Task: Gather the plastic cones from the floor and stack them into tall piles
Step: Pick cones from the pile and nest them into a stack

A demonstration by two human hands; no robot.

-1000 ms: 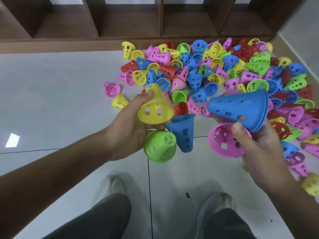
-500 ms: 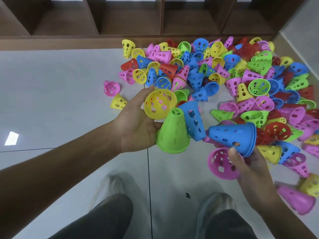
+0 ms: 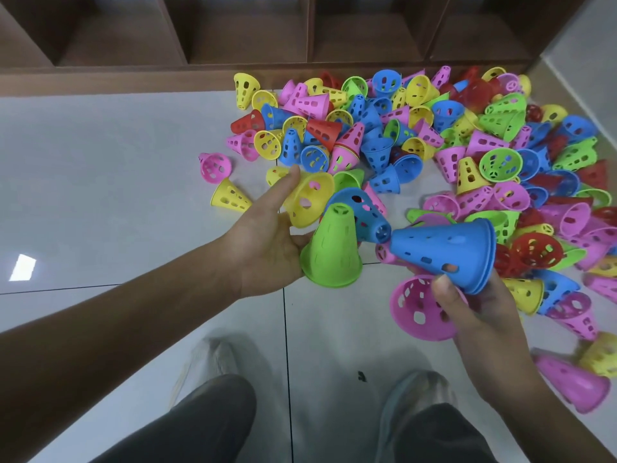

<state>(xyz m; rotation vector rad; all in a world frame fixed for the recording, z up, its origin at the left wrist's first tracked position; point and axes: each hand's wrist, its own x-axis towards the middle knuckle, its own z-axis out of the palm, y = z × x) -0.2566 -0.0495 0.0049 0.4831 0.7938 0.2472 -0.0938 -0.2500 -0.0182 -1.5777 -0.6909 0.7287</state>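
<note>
Head view: right hand (image 3: pixel 480 315) pinches blue cone stack (image 3: pixel 444 250) lying sideways, tip left; left hand (image 3: pixel 267 242) cradles green cone (image 3: pixel 332 252).

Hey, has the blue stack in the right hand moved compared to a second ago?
Yes. The blue stack has dropped lower and nearer the floor's tile seam, with the right hand gripping it.

Head view — looking down, close over floor (image 3: pixel 100 195).

Bare forearms, dark grey trousers (image 3: pixel 187 426), pale grey worn shoes (image 3: pixel 213 359).
</note>
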